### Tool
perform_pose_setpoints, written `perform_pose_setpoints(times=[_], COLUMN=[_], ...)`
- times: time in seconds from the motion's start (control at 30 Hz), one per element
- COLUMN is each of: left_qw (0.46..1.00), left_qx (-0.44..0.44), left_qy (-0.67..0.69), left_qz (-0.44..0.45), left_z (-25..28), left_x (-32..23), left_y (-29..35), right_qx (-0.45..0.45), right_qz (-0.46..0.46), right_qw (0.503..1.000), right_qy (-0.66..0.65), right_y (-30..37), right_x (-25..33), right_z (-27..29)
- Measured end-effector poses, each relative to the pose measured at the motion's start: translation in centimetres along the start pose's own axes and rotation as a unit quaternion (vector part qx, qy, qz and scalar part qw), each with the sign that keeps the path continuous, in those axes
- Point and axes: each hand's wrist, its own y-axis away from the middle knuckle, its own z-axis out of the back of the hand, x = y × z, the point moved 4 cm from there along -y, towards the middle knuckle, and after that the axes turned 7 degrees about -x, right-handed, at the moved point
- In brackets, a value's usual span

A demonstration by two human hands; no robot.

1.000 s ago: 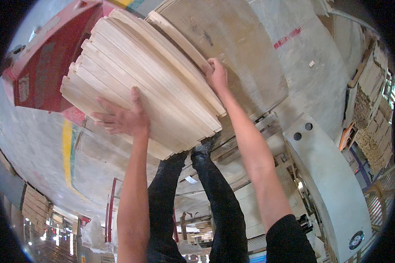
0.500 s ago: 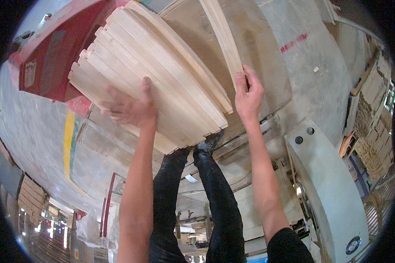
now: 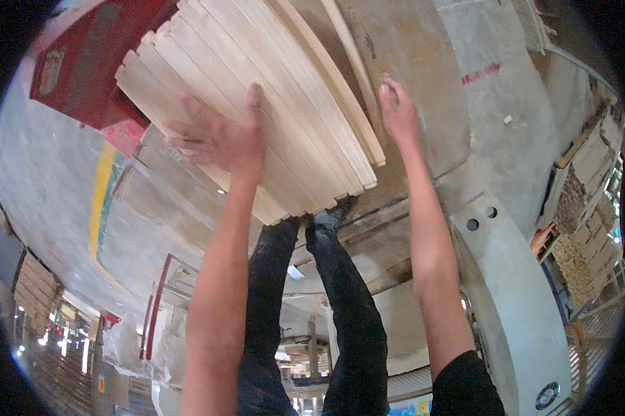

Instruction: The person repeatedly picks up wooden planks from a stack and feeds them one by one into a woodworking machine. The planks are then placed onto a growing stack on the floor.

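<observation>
Side by side in a broad stack lie several pale wooden slats (image 3: pixel 257 104), their ends slightly uneven. My left hand (image 3: pixel 222 135) rests flat on their upper faces, toward the left side, fingers and thumb spread. Right of the stack, a separate narrow wooden strip (image 3: pixel 354 52) runs up to the top edge of the picture. My right hand (image 3: pixel 400 114) is just right of this strip's near end, with a small gap between them. Its fingers are curled together, and I see nothing held in them.
A red metal machine part (image 3: pixel 84 66) stands at the far left. Below the slats are my legs in dark trousers (image 3: pixel 354 298). A pale curved panel (image 3: pixel 513 277) with two dark holes rises at the right. Yellow and green floor lines (image 3: pixel 101 208) run on the left.
My right hand has let go of the wooden strip and moved slightly up and right of it. My left hand has shifted slightly up and right, still flat on the slats.
</observation>
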Motion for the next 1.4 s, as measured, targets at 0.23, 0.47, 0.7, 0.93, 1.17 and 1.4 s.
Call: perform_pose_setpoints(times=[0.23, 0.47, 0.7, 0.93, 1.17, 1.4], left_qw=[0.999, 0.963, 0.926, 0.831, 0.775, 0.735], left_qx=[-0.03, -0.068, 0.093, 0.156, 0.181, 0.184], left_qy=[0.022, 0.247, 0.353, 0.466, 0.466, 0.482], left_qz=[-0.013, -0.086, 0.092, 0.261, 0.387, 0.439], left_z=[-0.1, 2.1, 5.5, 4.9, 5.5, 6.5], left_x=[1.5, 6.6, 14.0, 18.9, 19.7, 16.7], left_y=[-0.1, 0.3, 6.0, 12.9, 22.4, 31.4], right_qx=[0.095, 0.179, 0.173, 0.145, 0.169, 0.133], right_qz=[0.137, 0.221, 0.269, 0.294, 0.308, 0.341], right_qw=[0.985, 0.942, 0.915, 0.9, 0.902, 0.89], right_qy=[0.044, 0.177, 0.244, 0.289, 0.251, 0.271], right_y=[8.3, 15.5, 17.1, 17.9, 18.4, 16.6], right_x=[11.6, 12.7, 12.4, 13.2, 12.7, 12.3], right_z=[4.1, 4.4, 2.8, 1.9, 1.7, 3.3])
